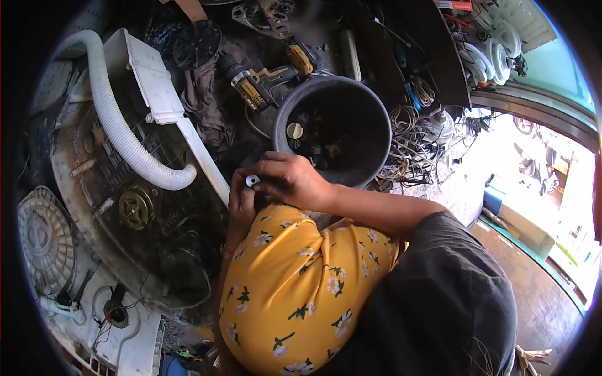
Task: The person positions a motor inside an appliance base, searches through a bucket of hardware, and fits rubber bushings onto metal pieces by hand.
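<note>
Head view: two bare hands hold a small pale part above the lap

The small pale part (252, 180) is at the fingertips of both hands, just beside the near-left rim of the dark bucket (381, 153). The right hand (290, 180) comes from the right side, and its fingers are bent and narrow, closed on the part. The left hand (241, 203) is below and to the left, also with narrow fingers around the part; some of them are hidden, so I cannot tell their exact grip.

Under the hands is the yellow floral cloth (285, 269), which covers the knees. Inside the bucket there is a cream round knob (295, 130), together with small pieces too dark to name. Behind the bucket lies a yellow and black cordless drill (257, 86), on its side.

To the left, the white corrugated hose (116, 119) curves over a large dirty tub (66, 169), near a long white plastic piece (204, 160). A brass-coloured round part (135, 208) sits in this tub. Bundled cables (407, 150) lie to the right of the bucket.
</note>
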### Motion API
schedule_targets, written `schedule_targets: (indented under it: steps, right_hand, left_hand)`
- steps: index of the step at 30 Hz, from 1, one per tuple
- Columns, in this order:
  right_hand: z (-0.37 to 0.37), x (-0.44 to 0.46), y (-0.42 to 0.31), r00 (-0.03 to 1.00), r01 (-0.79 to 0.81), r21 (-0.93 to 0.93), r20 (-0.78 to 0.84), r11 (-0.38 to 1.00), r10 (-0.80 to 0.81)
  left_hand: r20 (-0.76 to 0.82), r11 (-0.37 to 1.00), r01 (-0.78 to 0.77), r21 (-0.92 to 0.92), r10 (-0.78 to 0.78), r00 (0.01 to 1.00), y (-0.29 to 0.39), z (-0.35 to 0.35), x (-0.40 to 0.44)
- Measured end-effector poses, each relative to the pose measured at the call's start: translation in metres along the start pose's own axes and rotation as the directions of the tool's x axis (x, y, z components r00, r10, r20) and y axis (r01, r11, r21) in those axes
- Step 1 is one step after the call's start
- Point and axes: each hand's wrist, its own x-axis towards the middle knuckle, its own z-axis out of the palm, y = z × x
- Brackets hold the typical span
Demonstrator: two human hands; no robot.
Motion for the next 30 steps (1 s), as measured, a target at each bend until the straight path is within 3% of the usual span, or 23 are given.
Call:
schedule_targets:
  steps: [3,5,9,11,13,15,17,20,25,30]
  right_hand:
    - [-0.012,0.0,-0.005,0.991,0.034,-0.122,0.136,0.992,-0.017]
    - [-0.012,0.0,0.007,0.994,0.069,-0.036,0.087,0.997,-0.066]
    - [-0.017,0.006,0.037,0.992,0.08,0.219,-0.112,0.972,-0.056]
    - [-0.056,0.02,0.016,0.915,-0.333,0.411,-0.076,0.849,0.395]
    - [-0.091,0.033,0.029,0.86,-0.348,0.697,-0.03,0.627,0.51]
    - [-0.11,0.043,0.024,0.855,-0.211,0.81,-0.118,0.547,0.504]
    - [-0.13,0.043,0.028,0.931,-0.177,0.734,-0.09,0.656,0.353]
    - [-0.147,0.033,0.036,0.921,-0.232,0.712,-0.058,0.663,0.385]
    - [-0.132,0.038,0.009,0.886,-0.369,0.38,-0.133,0.848,0.445]
    - [-0.101,0.063,-0.017,0.993,-0.119,0.157,0.039,0.98,0.114]
  left_hand:
    - [0.025,0.999,0.033,-0.029,-0.033,0.999,-0.001,-0.005,0.005]
    - [0.098,0.997,0.023,-0.067,-0.017,0.995,-0.001,-0.007,0.006]
    - [0.056,0.993,0.078,-0.092,-0.073,0.996,0.014,-0.008,0.006]
    - [0.044,0.976,0.103,-0.194,-0.097,0.994,0.027,-0.01,0.01]
    - [0.059,0.946,0.079,-0.313,-0.064,0.996,0.031,-0.01,0.017]
    - [0.09,0.914,0.088,-0.396,-0.056,0.994,0.036,-0.009,0.025]
    - [0.124,0.9,0.089,-0.426,-0.04,0.991,0.042,-0.008,0.031]
    - [0.156,0.878,0.136,-0.459,-0.071,0.985,0.045,-0.009,0.038]
    - [0.186,0.755,0.27,-0.598,-0.197,0.963,0.041,0.004,0.052]
    - [0.367,0.703,0.335,-0.628,-0.113,0.923,0.054,0.03,0.075]
